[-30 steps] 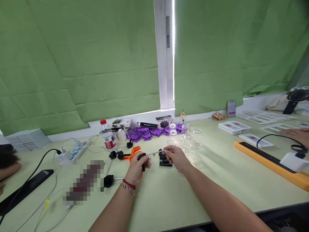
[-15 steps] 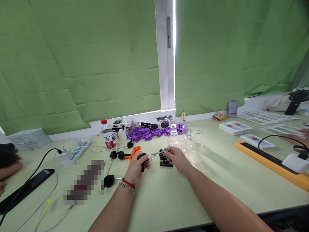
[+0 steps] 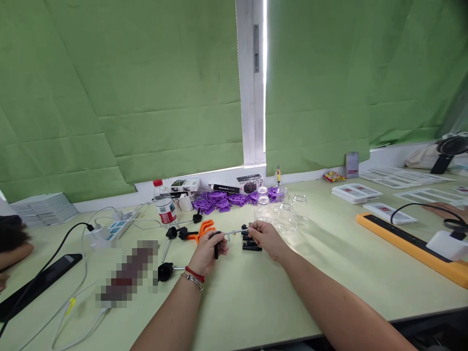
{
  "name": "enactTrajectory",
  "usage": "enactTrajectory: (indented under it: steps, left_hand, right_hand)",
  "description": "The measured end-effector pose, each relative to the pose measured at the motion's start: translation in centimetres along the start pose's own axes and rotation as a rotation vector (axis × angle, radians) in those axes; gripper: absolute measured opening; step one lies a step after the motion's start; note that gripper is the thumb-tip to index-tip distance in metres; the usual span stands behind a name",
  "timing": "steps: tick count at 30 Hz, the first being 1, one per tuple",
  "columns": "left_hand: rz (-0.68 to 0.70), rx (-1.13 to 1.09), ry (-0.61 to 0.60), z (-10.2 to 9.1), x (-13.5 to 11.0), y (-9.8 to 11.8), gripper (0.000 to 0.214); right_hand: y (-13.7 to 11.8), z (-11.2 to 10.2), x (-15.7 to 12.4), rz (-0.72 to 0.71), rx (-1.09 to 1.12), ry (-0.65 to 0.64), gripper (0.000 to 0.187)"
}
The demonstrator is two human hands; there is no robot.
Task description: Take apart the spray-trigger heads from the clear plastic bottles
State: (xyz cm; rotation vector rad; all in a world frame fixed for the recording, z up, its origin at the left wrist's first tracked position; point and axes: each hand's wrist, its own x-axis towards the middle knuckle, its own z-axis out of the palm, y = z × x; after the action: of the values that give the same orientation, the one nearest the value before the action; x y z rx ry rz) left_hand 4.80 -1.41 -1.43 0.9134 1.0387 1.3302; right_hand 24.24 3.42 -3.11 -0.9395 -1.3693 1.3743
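My left hand (image 3: 205, 253) is closed round a black plastic piece (image 3: 216, 251) from which a thin metal rod (image 3: 234, 232) sticks out to the right. At the rod's far end, my right hand (image 3: 266, 238) pinches with thumb and fingertips; whether a small part is in that pinch I cannot make out. Just below and behind the rod lie several short black tubes (image 3: 252, 248). A small spring (image 3: 228, 238) shows beside my left fingers. Left of that hand are an orange forked part (image 3: 205, 229) and metal rods with black ends (image 3: 165, 272).
Purple plastic parts (image 3: 218, 201) are heaped at the back, near a red-capped bottle (image 3: 165, 204) and small boxes (image 3: 185, 185). Clear glass vessels (image 3: 286, 219) stand behind my right hand. A power strip (image 3: 119, 229) with cables lies left, an orange-black bar (image 3: 405, 243) right. Another person's hand (image 3: 444, 213) rests far right.
My hands and the rod stay almost in the same place. The view has shifted very slightly, and the other person's hand at the far right has moved a little.
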Motion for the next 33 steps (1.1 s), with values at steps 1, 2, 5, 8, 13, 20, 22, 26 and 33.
enactTrajectory:
  steps: [1,2,5,8,13,20,22,26,33]
  left_hand:
    - [0.000,0.002,-0.001,0.0,0.0,0.0,0.032]
    - [0.000,0.004,-0.002,0.0,0.0,0.0,0.031]
    - [-0.007,0.005,0.002,0.0,0.0,-0.1,0.030]
    - [-0.017,0.010,0.005,0.0,0.0,-0.1,0.029]
    - [-0.022,0.012,0.004,0.1,0.0,-0.1,0.029]
    - [-0.037,0.018,0.003,0.1,0.0,-0.1,0.029]
    - [-0.038,0.021,-0.002,0.0,-0.1,-0.1,0.028]
    - [-0.044,0.021,-0.007,0.0,-0.2,-0.1,0.028]
    - [-0.039,0.011,-0.013,0.0,0.0,-0.2,0.030]
  right_hand:
    - [0.1,0.0,0.0,-0.002,-0.010,0.000,0.025]
    - [0.1,0.0,0.1,-0.004,-0.019,0.000,0.025]
    - [0.2,-0.1,0.2,0.000,-0.038,-0.002,0.024]
    - [0.2,-0.1,0.3,0.006,-0.052,-0.012,0.024]
    - [0.4,-0.2,0.4,-0.001,-0.076,-0.018,0.025]
    - [0.7,-0.4,0.4,-0.026,-0.131,-0.041,0.028]
    - [0.7,-0.3,0.4,-0.028,-0.155,-0.046,0.031]
    - [0.8,-0.3,0.4,-0.029,-0.187,-0.050,0.036]
    - [1.1,-0.4,0.6,-0.027,-0.165,-0.056,0.042]
